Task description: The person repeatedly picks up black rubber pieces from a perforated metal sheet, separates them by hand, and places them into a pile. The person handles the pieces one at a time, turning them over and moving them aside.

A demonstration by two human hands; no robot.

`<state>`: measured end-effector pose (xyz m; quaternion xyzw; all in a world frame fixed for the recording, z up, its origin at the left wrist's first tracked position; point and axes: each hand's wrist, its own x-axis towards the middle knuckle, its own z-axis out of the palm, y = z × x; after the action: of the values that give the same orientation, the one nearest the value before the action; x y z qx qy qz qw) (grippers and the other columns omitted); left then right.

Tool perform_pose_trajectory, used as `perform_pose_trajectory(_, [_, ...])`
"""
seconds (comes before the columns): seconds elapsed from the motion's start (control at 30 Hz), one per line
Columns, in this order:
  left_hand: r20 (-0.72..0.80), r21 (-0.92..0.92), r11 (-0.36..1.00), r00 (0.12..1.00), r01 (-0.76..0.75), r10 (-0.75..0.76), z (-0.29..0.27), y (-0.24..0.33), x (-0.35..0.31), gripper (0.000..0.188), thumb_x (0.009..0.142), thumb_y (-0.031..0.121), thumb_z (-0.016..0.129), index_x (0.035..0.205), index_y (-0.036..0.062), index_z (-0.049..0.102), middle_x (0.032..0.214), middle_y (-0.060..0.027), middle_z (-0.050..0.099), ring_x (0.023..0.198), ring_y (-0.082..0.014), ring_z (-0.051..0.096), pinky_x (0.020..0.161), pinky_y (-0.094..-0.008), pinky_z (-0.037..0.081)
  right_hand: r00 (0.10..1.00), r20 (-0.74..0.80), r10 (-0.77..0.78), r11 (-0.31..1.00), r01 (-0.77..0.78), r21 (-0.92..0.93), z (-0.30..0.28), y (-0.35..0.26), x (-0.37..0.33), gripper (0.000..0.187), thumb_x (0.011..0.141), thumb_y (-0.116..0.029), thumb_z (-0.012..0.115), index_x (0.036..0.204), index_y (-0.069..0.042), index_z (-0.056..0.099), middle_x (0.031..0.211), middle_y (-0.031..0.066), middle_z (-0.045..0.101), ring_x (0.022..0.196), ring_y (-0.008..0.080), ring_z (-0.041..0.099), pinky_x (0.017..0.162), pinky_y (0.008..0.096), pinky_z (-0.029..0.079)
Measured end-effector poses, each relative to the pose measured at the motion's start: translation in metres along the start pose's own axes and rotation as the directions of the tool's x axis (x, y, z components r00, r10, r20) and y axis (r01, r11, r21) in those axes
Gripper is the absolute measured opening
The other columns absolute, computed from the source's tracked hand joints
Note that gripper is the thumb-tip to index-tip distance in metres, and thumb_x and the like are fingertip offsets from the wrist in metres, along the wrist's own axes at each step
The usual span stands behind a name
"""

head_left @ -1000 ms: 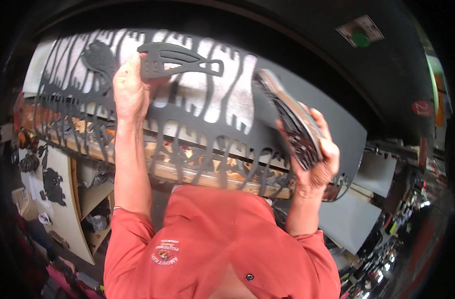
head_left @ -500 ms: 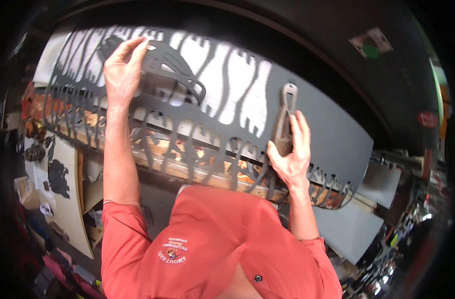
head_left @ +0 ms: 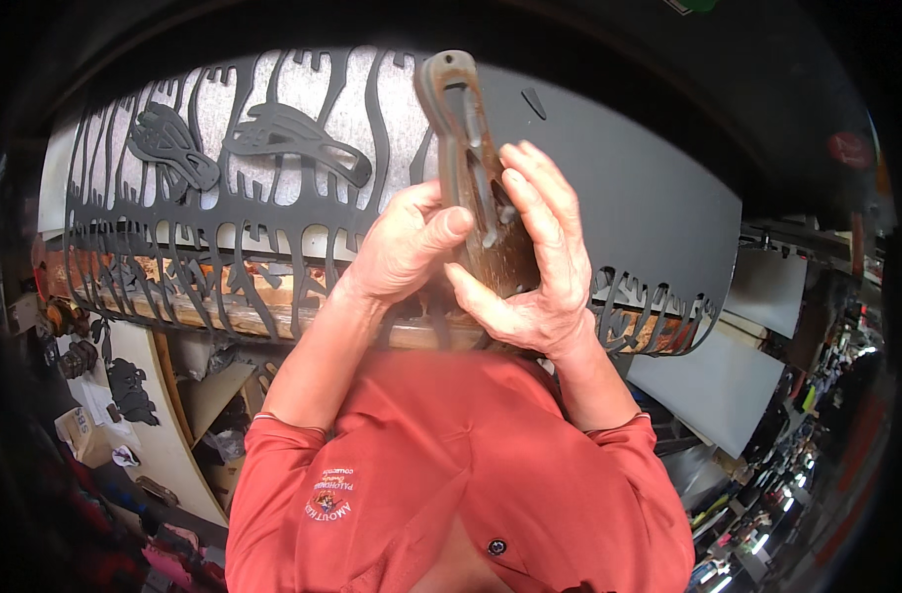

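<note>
Between my two hands stands a worn metal cutting die, long and narrow, with a hole near its far end and a brown, rusty lower part. My left hand is closed at its left side, thumb against the lower part. On the other side my right hand curves round it, fingers along the right and thumb below. Beneath lies a dark grey sheet, its left half full of long strap-shaped cut-outs. Two slotted, cut-out grey parts rest there: a bunched one and a longer one.
Offcuts lie under the sheet's near strips, above a wooden board edge. To the left, a pale side table carries black cut pieces. Light grey panels stand at the right. A dark machine body overhangs the far side.
My left hand has let go of the slotted grey parts and come right to the die. The die has moved left off its former place, with my right hand following it.
</note>
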<state>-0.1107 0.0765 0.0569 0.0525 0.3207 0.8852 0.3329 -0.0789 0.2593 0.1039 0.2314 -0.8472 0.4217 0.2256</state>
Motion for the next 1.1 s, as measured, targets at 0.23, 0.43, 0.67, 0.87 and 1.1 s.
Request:
perform_pose_trajectory(0.23, [-0.143,0.344,0.938,0.986,-0.031,0.085,0.024,0.011,-0.005,0.066,0.089,0.005,0.086,0.149,-0.0027,0.059,0.147,-0.0165,0.067,0.132,-0.024,0.066,0.116,-0.0399,0.053,0.909,0.213,0.357,0.925,-0.376,0.054,-0.018,0.005,-0.014,0.062,0.068,-0.013,0.097,0.124,0.0,0.073,0.084,0.0035,0.061,0.077,0.0131,0.059,0.068,0.0309,0.047])
perform_pose_trajectory(0.43, [-0.206,0.578,0.816,0.97,0.013,0.131,0.047,0.009,0.001,0.066,0.087,-0.001,0.087,0.147,-0.0008,0.06,0.142,-0.012,0.069,0.127,-0.0197,0.067,0.112,-0.0369,0.055,0.616,0.462,0.638,0.387,-0.775,0.499,-0.024,0.015,-0.027,0.061,0.08,0.007,0.084,0.139,0.006,0.067,0.073,-0.009,0.05,0.068,-0.0001,0.047,0.063,0.0204,0.041])
perform_pose_trajectory(0.67, [-0.111,0.81,0.584,0.962,-0.057,0.248,0.051,0.005,0.004,0.064,0.086,0.01,0.091,0.144,-0.0005,0.065,0.135,-0.011,0.073,0.123,-0.0154,0.067,0.104,-0.0326,0.055,0.618,0.5,0.606,0.24,-0.742,0.626,-0.024,0.022,-0.03,0.062,0.083,0.011,0.081,0.142,0.007,0.065,0.091,0.0001,0.074,0.077,0.0024,0.063,0.07,0.0213,0.052])
perform_pose_trajectory(0.87, [-0.143,0.567,0.805,0.942,-0.173,0.304,0.032,-0.011,0.005,0.054,0.094,0.009,0.081,0.144,-0.0002,0.067,0.13,-0.0214,0.075,0.114,-0.0267,0.075,0.102,-0.0373,0.058,0.643,0.465,0.609,0.169,-0.678,0.715,-0.028,0.024,-0.033,0.054,0.086,0.006,0.081,0.138,0.006,0.066,0.104,0.0041,0.077,0.081,0.0029,0.067,0.07,0.0183,0.052])
perform_pose_trajectory(1.1, [0.106,0.793,0.415,0.772,-0.446,0.627,0.009,-0.03,0.014,0.026,0.095,-0.003,0.076,0.12,-0.002,0.078,0.118,-0.0203,0.079,0.104,-0.0304,0.079,0.092,-0.0358,0.063,0.571,0.46,0.679,0.167,-0.731,0.662,-0.031,0.016,-0.025,0.047,0.093,-0.008,0.08,0.136,0.008,0.067,0.073,-0.0057,0.062,0.055,-0.0005,0.044,0.051,0.0177,0.03])
